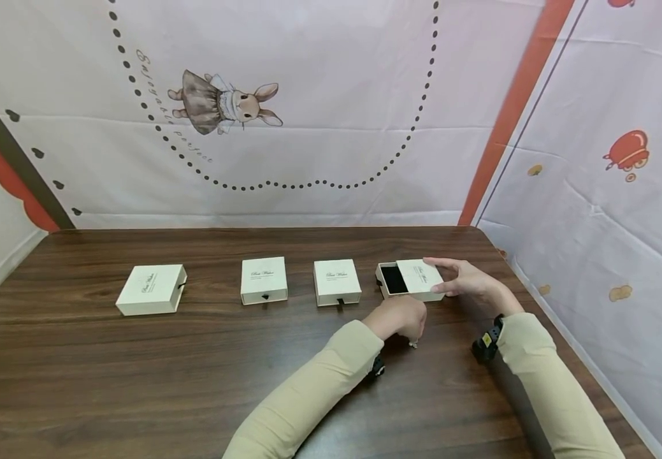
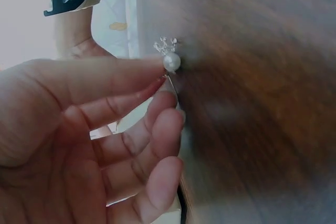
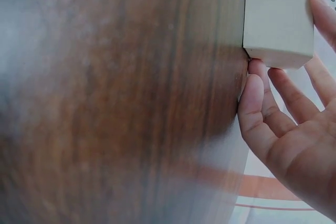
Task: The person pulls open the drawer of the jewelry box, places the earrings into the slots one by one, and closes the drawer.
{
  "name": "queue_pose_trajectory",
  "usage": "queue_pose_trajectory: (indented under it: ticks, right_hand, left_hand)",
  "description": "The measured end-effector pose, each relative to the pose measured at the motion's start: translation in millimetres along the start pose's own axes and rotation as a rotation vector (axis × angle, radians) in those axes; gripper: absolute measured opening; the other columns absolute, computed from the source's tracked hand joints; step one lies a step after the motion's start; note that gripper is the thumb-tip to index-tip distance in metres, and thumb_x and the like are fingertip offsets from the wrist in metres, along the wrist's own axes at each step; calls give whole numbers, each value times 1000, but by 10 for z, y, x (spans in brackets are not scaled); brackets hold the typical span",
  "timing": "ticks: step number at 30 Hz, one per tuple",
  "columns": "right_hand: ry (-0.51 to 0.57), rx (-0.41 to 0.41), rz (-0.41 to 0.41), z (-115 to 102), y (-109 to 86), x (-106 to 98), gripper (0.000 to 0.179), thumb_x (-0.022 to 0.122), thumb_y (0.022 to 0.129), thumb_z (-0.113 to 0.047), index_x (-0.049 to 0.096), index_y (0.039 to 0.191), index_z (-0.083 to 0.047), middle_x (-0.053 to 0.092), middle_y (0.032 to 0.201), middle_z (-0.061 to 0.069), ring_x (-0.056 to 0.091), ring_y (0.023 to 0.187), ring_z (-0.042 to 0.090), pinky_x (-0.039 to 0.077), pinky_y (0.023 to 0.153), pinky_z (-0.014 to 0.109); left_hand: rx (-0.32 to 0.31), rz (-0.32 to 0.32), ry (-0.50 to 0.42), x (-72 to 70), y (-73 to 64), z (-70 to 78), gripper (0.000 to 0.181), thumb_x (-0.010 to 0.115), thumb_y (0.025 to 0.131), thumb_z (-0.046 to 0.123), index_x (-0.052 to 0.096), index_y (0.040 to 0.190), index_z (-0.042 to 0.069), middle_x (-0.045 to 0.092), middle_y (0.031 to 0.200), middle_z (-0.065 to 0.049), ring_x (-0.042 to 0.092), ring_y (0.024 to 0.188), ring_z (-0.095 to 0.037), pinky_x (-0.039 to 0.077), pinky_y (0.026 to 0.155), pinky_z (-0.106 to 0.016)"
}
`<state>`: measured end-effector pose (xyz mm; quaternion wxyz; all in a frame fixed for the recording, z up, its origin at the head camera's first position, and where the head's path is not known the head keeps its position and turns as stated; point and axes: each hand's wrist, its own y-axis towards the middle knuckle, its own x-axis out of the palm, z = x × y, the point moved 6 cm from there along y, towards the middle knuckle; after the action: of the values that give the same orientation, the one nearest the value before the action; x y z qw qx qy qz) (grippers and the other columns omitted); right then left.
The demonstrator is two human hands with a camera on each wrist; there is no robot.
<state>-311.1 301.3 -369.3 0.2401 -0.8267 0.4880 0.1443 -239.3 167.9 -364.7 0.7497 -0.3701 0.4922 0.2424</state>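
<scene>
My left hand (image 1: 401, 315) pinches a small piece of pearl jewelry (image 2: 171, 61), a round white pearl topped with clear crystals, between thumb and forefinger. Its other fingers curl loosely in the left wrist view. That hand is just in front of the rightmost cream drawer box (image 1: 421, 275), whose drawer is slid partly out to the left, baring a black lining (image 1: 393, 279). Gripping the right end of this box is my right hand (image 1: 468, 280), thumb at the front edge and fingers at the back. In the right wrist view, fingertips (image 3: 255, 85) meet the box's end.
Three more cream boxes stand in a row to the left: a near one (image 1: 337, 281), a middle one (image 1: 264, 280) and a far-left one (image 1: 151, 289), each with a dark pull tab. A printed cloth (image 1: 331, 153) hangs behind the brown table (image 1: 136, 382).
</scene>
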Motion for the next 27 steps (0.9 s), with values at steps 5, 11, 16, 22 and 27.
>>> queue_pose_trajectory:
  ticks: [5, 11, 16, 22, 27]
  right_hand:
    - [7, -4, -4, -16, 0, 7, 74, 70, 79, -13, 31, 141, -7, 16, 149, 17, 54, 79, 10, 48, 70, 30]
    - [18, -3, -4, -6, -3, 14, 74, 70, 79, -12, 31, 141, -6, 18, 148, 18, 53, 73, 9, 48, 66, 28]
    - [30, -7, -2, 0, 5, 19, 73, 70, 79, -10, 31, 141, -5, 21, 146, 18, 51, 70, 8, 47, 64, 27]
    - [35, -7, -2, -3, 9, 23, 73, 70, 79, -10, 31, 141, -5, 23, 146, 18, 51, 71, 7, 47, 64, 27]
    - [15, -8, -2, 3, 2, 18, 73, 70, 79, -12, 31, 141, -6, 20, 148, 18, 51, 75, 8, 48, 66, 29]
  left_hand:
    - [-19, -27, 20, 21, 10, -12, 11, 66, 80, 17, 61, 70, 16, 56, 66, 6, 51, 60, -10, 41, 51, -24]
    - [-34, -34, 68, 43, 17, -8, 3, 59, 85, 18, 60, 87, 16, 57, 81, 5, 51, 71, -11, 43, 60, -28]
    - [-9, -29, 49, 21, 13, -4, 6, 53, 90, 18, 58, 89, 16, 56, 79, 5, 50, 69, -12, 43, 59, -28]
    - [46, 40, -18, -37, 11, -43, 15, 51, 91, 17, 54, 76, 14, 50, 69, 4, 45, 61, -10, 39, 53, -26]
    - [41, 91, -87, -77, -9, -106, 11, 55, 89, 19, 65, 85, 17, 59, 81, 9, 49, 67, -7, 41, 56, -24]
